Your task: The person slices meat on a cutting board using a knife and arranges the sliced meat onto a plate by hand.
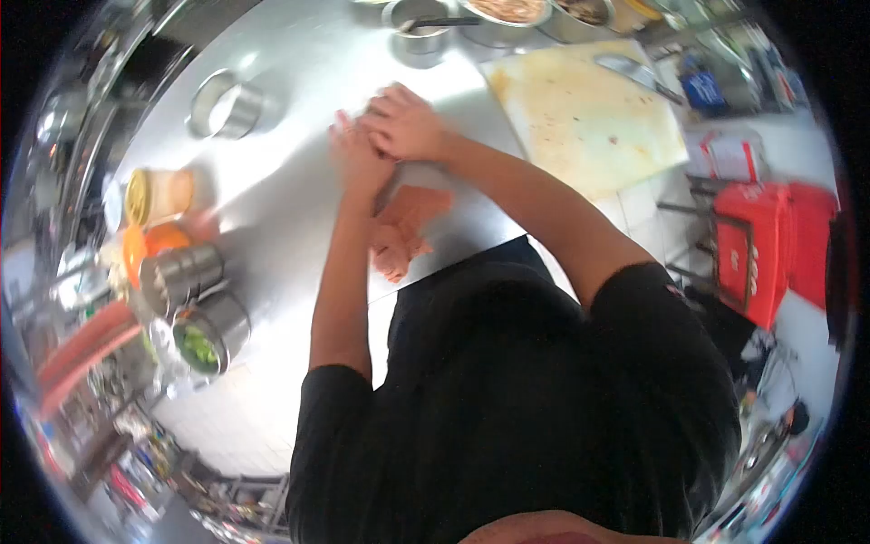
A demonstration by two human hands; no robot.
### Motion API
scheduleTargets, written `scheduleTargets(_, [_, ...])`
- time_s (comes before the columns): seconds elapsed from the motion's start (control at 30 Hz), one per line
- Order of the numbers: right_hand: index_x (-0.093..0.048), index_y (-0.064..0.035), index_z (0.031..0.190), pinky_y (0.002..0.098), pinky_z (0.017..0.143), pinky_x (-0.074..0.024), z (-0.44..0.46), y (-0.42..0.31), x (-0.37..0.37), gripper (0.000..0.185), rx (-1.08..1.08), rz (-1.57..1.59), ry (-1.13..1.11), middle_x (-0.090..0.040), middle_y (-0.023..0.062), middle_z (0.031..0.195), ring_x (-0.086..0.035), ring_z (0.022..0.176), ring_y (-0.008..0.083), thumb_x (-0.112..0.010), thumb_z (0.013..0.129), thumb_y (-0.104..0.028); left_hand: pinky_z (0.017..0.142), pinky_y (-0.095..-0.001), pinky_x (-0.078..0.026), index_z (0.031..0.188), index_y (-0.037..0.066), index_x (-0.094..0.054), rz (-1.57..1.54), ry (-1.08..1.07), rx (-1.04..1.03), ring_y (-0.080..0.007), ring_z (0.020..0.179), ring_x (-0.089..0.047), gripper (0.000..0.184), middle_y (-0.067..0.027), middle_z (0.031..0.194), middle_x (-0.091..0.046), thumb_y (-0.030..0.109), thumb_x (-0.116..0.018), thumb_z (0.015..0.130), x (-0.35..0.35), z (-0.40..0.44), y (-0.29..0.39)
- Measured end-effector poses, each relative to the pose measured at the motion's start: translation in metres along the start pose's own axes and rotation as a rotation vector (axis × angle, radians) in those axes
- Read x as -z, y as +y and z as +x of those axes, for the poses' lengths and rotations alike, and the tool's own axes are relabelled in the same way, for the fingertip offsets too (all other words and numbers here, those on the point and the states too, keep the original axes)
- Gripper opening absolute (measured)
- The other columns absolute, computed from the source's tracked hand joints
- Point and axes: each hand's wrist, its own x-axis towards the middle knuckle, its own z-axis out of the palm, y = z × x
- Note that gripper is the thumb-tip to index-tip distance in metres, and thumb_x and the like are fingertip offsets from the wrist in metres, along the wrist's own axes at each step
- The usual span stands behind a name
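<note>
My left hand (358, 159) and my right hand (405, 125) are close together over the steel table, the right partly overlapping the left. Fingers on both hands look stretched out, though slightly blurred. Whatever lies under the palms is hidden. Just below the hands, near the table's front edge, lies a crumpled orange-pink cloth (412, 218), partly behind my left forearm.
On the steel table (281, 190) stand a metal cup (237, 111), a yellow-lidded tub (161, 195) and steel pots (186, 272). A stained cutting board (580, 118) with a knife (634, 74) lies right. Filled bowls (507, 11) line the back.
</note>
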Motion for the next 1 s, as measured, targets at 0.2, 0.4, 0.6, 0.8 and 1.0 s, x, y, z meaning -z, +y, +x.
scheduleTargets(0.2, [-0.072, -0.0183, 0.111, 0.0514, 0.113, -0.0380, -0.005, 0.003, -0.001, 0.029, -0.025, -0.014, -0.054, -0.065, 0.0075, 0.122, -0.055, 0.125, 0.0305, -0.064, 0.089, -0.035, 0.124, -0.0620, -0.018, 0.142, 0.004, -0.055, -0.151, -0.009, 0.008, -0.0528, 0.151, -0.024, 0.061, -0.0299, 0.153, -0.045, 0.029, -0.070, 0.089, 0.021, 0.000, 0.007])
scheduleTargets(0.4, [-0.069, -0.0151, 0.124, 0.0480, 0.112, -0.0405, -0.014, 0.003, 0.060, 0.040, -0.361, 0.023, 0.086, -0.062, 0.0107, 0.134, -0.055, 0.127, 0.0335, -0.070, 0.087, -0.030, 0.126, -0.0591, -0.017, 0.146, 0.006, -0.053, -0.190, 0.021, 0.071, -0.0493, 0.152, -0.024, 0.065, -0.0331, 0.160, -0.033, 0.030, -0.072, 0.089, 0.019, -0.009, 0.006])
scheduleTargets(0.6, [-0.075, -0.0134, 0.115, 0.0503, 0.090, -0.0560, -0.231, 0.147, 0.186, 0.035, -1.066, -0.631, -0.137, -0.072, 0.0182, 0.109, -0.070, 0.101, 0.0356, -0.068, 0.083, -0.027, 0.124, -0.0553, -0.025, 0.148, 0.001, -0.052, -0.133, 0.015, 0.079, -0.0529, 0.152, -0.022, 0.072, -0.0291, 0.167, -0.023, 0.035, -0.073, 0.088, 0.024, -0.015, 0.000])
scheduleTargets(0.8, [-0.074, -0.0060, 0.101, 0.0501, 0.086, -0.0560, -0.298, 0.158, 0.212, 0.026, -1.114, -0.538, -0.243, -0.071, 0.0227, 0.104, -0.069, 0.098, 0.0423, -0.056, 0.090, -0.021, 0.123, -0.0539, -0.028, 0.150, 0.002, -0.051, -0.237, 0.000, 0.166, -0.0545, 0.151, -0.021, 0.073, -0.0258, 0.169, -0.020, 0.038, -0.072, 0.089, 0.023, -0.020, 0.003])
scheduleTargets(1.0, [-0.075, -0.0054, 0.098, 0.0479, 0.084, -0.0561, -0.287, 0.155, 0.214, 0.021, -1.196, -0.450, -0.205, -0.074, 0.0208, 0.097, -0.071, 0.092, 0.0389, -0.061, 0.087, -0.018, 0.122, -0.0553, -0.030, 0.150, 0.002, -0.051, -0.217, 0.063, 0.187, -0.0545, 0.151, -0.021, 0.073, -0.0275, 0.168, -0.020, 0.036, -0.075, 0.089, 0.022, -0.023, 0.008])
